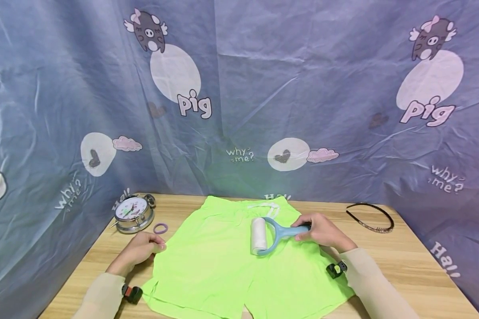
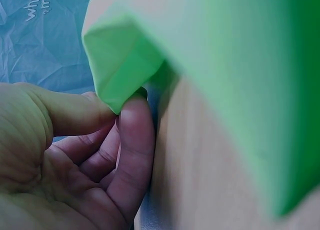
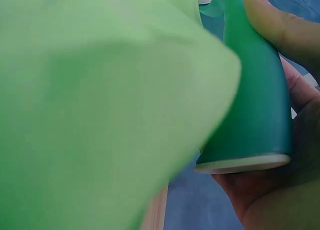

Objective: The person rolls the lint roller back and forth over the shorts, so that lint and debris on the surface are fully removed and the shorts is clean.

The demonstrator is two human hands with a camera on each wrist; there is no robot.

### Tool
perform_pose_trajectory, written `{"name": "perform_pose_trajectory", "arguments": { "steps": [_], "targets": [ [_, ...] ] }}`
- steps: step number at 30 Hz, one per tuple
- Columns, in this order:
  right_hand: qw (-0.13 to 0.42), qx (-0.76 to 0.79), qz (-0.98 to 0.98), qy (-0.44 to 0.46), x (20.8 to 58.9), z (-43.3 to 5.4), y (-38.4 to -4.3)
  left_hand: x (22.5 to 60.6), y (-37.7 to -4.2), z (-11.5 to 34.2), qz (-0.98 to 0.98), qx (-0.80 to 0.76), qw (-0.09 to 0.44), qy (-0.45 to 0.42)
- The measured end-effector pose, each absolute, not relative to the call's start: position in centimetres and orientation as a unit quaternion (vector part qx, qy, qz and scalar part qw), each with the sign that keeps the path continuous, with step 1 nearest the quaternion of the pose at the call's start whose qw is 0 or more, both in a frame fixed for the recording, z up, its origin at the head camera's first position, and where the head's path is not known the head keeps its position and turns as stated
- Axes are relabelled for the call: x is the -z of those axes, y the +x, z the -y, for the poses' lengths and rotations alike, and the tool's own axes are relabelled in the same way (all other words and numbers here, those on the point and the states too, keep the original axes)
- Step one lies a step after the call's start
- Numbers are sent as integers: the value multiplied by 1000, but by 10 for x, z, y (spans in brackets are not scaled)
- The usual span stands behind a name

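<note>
Neon green shorts (image 1: 207, 257) with a white drawstring (image 1: 269, 207) lie spread on the table, waistband toward the back. My left hand (image 1: 137, 250) pinches their left edge between thumb and forefinger; the left wrist view shows the pinched fold of cloth (image 2: 117, 75) at the fingertips. In my right hand (image 1: 321, 232) is the blue handle of a lint roller (image 1: 279, 232), gripped from the right side. Its white roll (image 1: 258, 235) lies over the upper middle of the shorts. The right wrist view shows the handle's thick end (image 3: 250, 115) against the palm, with blurred green cloth beside it.
A silver twin-bell alarm clock (image 1: 133, 215) stands at the table's back left, with a purple ring (image 1: 160, 228) near it. At the back right lies a dark headband (image 1: 389, 217). Blue printed cloth (image 1: 239, 110) hangs round the wooden table (image 1: 403, 266).
</note>
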State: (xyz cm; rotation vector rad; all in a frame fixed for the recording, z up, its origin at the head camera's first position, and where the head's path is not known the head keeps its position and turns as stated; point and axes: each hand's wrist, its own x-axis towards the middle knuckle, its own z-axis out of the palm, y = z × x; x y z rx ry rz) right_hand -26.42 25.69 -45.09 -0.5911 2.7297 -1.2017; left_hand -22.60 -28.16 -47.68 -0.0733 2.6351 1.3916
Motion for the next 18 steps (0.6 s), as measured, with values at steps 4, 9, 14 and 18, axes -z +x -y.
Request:
{"name": "perform_pose_trajectory", "arguments": {
  "steps": [4,9,14,18],
  "targets": [
    [48,397,-894,-201,452,-262,-263,477,-226,281,-882,-464,81,-30],
    [55,399,-895,-190,455,-269,-265,477,-225,281,-883,-462,79,-34],
    [62,396,-897,-183,453,-276,-265,477,-226,281,-884,-460,79,-34],
    [63,394,-899,-180,451,-283,-264,478,-227,282,-884,-460,78,-32]
  ]
}}
